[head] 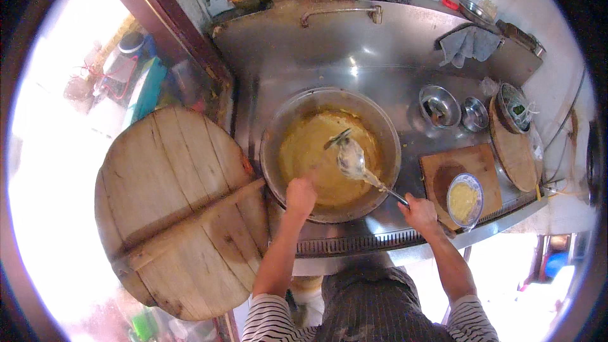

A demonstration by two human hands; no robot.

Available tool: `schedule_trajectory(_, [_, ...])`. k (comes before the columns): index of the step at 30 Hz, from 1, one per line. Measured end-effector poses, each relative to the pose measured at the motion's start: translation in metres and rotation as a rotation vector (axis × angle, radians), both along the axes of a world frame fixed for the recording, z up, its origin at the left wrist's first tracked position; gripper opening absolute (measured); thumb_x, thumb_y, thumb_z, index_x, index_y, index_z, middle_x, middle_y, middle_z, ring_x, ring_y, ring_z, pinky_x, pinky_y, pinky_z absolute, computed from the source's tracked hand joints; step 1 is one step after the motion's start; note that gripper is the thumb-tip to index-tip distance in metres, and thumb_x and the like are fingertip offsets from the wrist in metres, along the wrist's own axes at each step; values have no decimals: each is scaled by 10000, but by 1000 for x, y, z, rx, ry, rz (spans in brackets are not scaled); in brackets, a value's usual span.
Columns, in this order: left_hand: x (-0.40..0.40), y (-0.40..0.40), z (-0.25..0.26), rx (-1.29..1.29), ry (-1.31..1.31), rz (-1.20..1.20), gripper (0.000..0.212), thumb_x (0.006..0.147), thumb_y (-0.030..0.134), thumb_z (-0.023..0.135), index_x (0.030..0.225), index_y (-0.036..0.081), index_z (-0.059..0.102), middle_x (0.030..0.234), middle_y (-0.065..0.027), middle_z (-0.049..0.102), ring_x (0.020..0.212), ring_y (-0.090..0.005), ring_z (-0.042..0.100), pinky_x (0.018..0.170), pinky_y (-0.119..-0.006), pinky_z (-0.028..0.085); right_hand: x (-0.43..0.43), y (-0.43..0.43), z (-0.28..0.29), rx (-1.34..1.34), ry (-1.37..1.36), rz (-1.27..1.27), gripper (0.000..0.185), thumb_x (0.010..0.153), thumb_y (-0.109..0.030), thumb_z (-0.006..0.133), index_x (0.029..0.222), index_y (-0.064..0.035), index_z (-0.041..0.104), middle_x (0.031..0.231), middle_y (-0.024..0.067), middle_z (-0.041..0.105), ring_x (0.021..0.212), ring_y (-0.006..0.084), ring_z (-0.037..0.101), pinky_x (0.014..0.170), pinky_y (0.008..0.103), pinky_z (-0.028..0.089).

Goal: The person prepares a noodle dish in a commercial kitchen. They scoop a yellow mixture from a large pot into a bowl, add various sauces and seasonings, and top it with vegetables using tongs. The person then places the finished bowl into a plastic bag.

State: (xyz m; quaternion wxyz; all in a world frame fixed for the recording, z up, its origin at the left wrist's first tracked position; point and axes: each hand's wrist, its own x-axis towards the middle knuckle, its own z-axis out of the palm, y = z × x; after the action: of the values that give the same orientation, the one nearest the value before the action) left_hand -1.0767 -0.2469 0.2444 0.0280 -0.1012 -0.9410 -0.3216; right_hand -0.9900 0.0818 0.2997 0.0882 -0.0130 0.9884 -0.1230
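My right hand [422,213] grips the dark handle of a metal ladle [351,159], whose bowl is coated with pale paste. The ladle is over a large round metal pot [389,126] holding a thick yellow-brown mixture [308,152]. Just beyond the ladle's bowl is a small dark flat piece [338,137], perhaps a utensil's blade. My left hand [300,197] is curled over the near left side of the pot. A faint blurred streak rises from its fingers, and I cannot tell whether they hold that dark piece.
A round wooden lid [175,180] stands left of the pot. At right, a patterned bowl of yellow food [464,199] rests on a wooden cutting board [482,164]. Metal bowls [439,107] and a round board [515,156] sit behind. A tap [339,11] crosses the steel backsplash.
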Motion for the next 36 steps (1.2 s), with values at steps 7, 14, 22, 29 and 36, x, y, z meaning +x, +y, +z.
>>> schedule_trajectory(7, [4,16,23,16,-87,68,313,736,25,565,1045,64,598,732,-212,593,655,-377,587,598,-419,470,12,-1,-27,-183,-4,-75,306,792,-357,606,757,-67,516,596,170,565,575,377,571,521,472,437])
schedule_trajectory(14, [19,19,35,181,-109,173,205,782,21,510,976,25,574,678,-229,555,662,-411,560,574,-439,439,11,-24,-42,-507,-55,-162,358,793,-372,613,735,-31,516,624,158,537,575,325,521,543,422,400])
schedule_trajectory(22, [26,19,21,206,-139,238,203,789,27,527,987,32,570,666,-225,545,634,-402,556,538,-439,431,19,-31,-68,-1080,-475,-383,286,838,-370,573,744,-105,518,516,15,461,427,121,442,402,306,347])
schedule_trajectory(29, [18,10,3,156,-26,185,221,769,9,533,983,44,575,647,-212,539,602,-373,559,536,-406,443,8,-38,-8,-1508,-806,-466,288,903,-271,504,681,-140,375,447,-30,337,338,80,309,330,249,240])
schedule_trajectory(36, [-7,-16,0,-372,-105,96,209,769,99,527,963,95,605,727,-174,601,677,-347,605,586,-429,489,-22,-34,-3,-771,-286,-242,324,881,-358,504,788,-48,502,525,82,496,396,182,498,389,337,400])
